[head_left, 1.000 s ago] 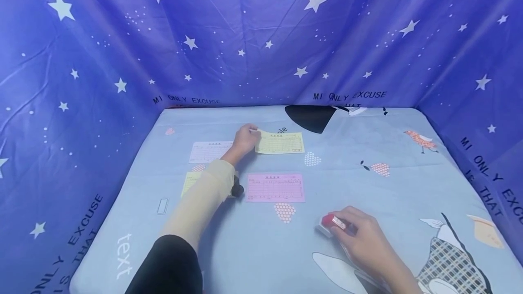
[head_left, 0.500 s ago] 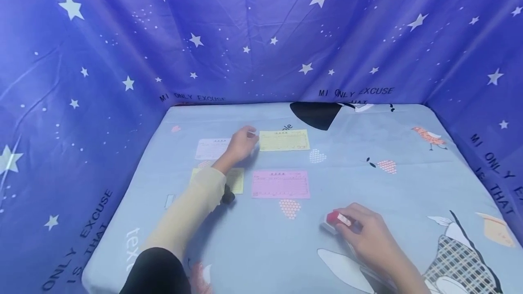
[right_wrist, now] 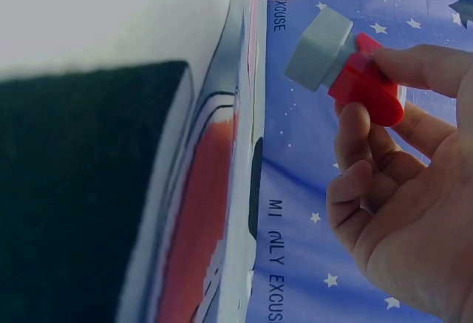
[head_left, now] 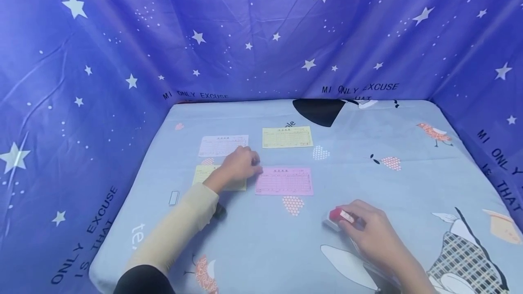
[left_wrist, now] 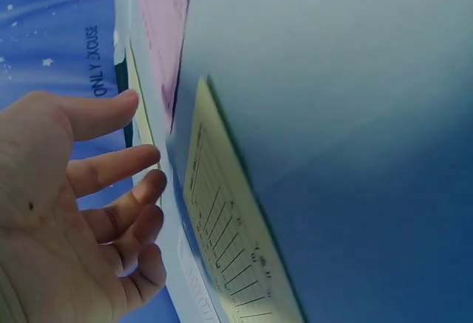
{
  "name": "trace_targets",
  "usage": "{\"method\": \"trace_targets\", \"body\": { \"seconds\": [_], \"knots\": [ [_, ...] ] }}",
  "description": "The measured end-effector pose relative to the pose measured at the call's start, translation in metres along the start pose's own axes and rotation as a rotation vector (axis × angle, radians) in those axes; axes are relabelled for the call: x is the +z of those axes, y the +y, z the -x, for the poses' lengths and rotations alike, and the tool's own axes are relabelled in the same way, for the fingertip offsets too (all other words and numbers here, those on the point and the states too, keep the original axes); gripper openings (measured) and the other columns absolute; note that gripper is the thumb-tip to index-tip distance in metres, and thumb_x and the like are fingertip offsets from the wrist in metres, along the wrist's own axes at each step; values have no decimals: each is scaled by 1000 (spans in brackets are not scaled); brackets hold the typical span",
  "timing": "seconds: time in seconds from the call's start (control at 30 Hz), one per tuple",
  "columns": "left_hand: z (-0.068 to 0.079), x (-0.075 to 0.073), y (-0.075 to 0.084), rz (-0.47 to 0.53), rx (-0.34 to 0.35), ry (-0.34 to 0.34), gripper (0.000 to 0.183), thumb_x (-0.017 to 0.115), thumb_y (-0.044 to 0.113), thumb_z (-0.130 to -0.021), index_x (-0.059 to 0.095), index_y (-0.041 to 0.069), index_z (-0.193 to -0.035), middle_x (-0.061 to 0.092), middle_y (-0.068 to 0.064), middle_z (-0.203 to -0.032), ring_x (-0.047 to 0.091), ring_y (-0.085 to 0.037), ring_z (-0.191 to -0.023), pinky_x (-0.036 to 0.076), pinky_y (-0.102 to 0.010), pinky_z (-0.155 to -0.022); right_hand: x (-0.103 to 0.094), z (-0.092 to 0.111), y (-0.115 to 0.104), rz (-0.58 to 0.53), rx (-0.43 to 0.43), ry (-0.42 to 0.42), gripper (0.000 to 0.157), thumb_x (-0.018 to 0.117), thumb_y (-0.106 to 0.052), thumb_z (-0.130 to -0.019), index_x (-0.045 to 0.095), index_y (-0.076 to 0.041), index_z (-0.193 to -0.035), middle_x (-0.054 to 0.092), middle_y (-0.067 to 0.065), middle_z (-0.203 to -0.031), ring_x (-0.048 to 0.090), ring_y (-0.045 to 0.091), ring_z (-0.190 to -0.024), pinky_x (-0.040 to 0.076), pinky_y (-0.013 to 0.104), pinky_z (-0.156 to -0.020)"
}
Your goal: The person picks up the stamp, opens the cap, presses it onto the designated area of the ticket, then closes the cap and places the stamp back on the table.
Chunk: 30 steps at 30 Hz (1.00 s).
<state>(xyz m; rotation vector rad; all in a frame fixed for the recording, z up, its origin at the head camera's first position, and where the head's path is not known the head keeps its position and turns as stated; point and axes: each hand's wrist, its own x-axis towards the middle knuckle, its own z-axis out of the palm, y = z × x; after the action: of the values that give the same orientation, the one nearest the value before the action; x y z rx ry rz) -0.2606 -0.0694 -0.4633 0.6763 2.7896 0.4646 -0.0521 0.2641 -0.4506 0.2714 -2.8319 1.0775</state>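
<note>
- Right hand [head_left: 369,226] had the red-and-grey stamp [right_wrist: 361,79] pinched by its red part, thumb and fingers round it — my guess, so the grey end was left uncovered. It sat clear of the cloth [head_left: 347,180], right of the pink slip [head_left: 284,181].
- Left hand [head_left: 239,163] hung over the near yellow slip [left_wrist: 229,216], by the pink one's left edge, fingers loosely bent, gripping nothing. Couldn't tell if it touched paper.
- Far yellow slip [head_left: 287,137] and pale slip [head_left: 220,145] made the back row — gaps all round, presumably so nothing overlapped and each was reachable alone.
</note>
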Motion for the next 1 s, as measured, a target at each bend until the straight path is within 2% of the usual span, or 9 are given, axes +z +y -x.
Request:
{"method": "trace_targets", "body": {
  "seconds": [0.1, 0.3, 0.43, 0.57, 0.67, 0.83, 0.9, 1.0],
  "knots": [
    [5, 3, 2, -58, 18, -15, 44, 75, 44, -89, 72, 13, -119, 62, 0, -105, 53, -20, -99, 49, -39, -84, -1, 0, -1, 7, 17, -13, 30, 81, -8, -83, 75, -29, -105, 62, -22, -88, 54, 4, -78, 50, 28, -70],
    [10, 4, 8, -132, 27, -15, 49, 76, 46, -87, 70, 13, -123, 58, -1, -105, 50, -19, -94, 47, -36, -77, -1, 0, -1, 5, -9, 3, 31, 81, -6, -82, 75, -26, -104, 61, -22, -88, 54, 3, -77, 49, 27, -69],
    [12, 8, 9, -161, 42, 14, 45, 78, 44, -86, 71, 12, -118, 58, -1, -103, 50, -20, -92, 47, -35, -76, 0, 1, -1, 2, -19, 9, 31, 81, -5, -82, 75, -26, -104, 62, -22, -88, 55, 3, -77, 49, 27, -69],
    [13, 12, 9, -146, 44, 50, 36, 80, 40, -85, 72, 13, -106, 57, -1, -99, 51, -20, -92, 48, -35, -77, 0, 1, -2, -3, -11, 10, 31, 81, -6, -82, 75, -27, -104, 62, -22, -88, 54, 3, -78, 49, 27, -69],
    [14, 14, 10, -75, 19, 61, 28, 82, 35, -84, 69, 14, -98, 55, 1, -96, 50, -20, -92, 48, -34, -78, 0, 2, -3, -14, 2, 1, 30, 81, -8, -83, 75, -28, -104, 61, -22, -87, 54, 4, -78, 48, 26, -67],
    [15, 17, 10, 136, -6, 51, 18, 81, 21, -85, 64, 15, -87, 56, 0, -94, 52, -21, -93, 48, -35, -82, 1, 2, -5, -32, 8, -8, 31, 81, -6, -83, 75, -29, -103, 62, -21, -88, 56, 4, -78, 49, 25, -70],
    [15, 18, 10, 251, 3, 44, 14, 77, 17, -88, 63, 15, -86, 59, -1, -98, 55, -21, -96, 49, -36, -86, 1, 2, -5, -30, 9, -9, 30, 81, -6, -83, 75, -28, -103, 62, -21, -88, 56, 3, -78, 49, 25, -69],
    [17, 18, 11, 489, 10, 37, 10, 69, 13, -93, 60, 13, -87, 65, -6, -112, 61, -26, -108, 51, -41, -94, 1, 2, -5, -18, 10, -10, 30, 81, -7, -83, 75, -28, -104, 61, -21, -86, 54, 4, -76, 48, 25, -66]
  ]
}}
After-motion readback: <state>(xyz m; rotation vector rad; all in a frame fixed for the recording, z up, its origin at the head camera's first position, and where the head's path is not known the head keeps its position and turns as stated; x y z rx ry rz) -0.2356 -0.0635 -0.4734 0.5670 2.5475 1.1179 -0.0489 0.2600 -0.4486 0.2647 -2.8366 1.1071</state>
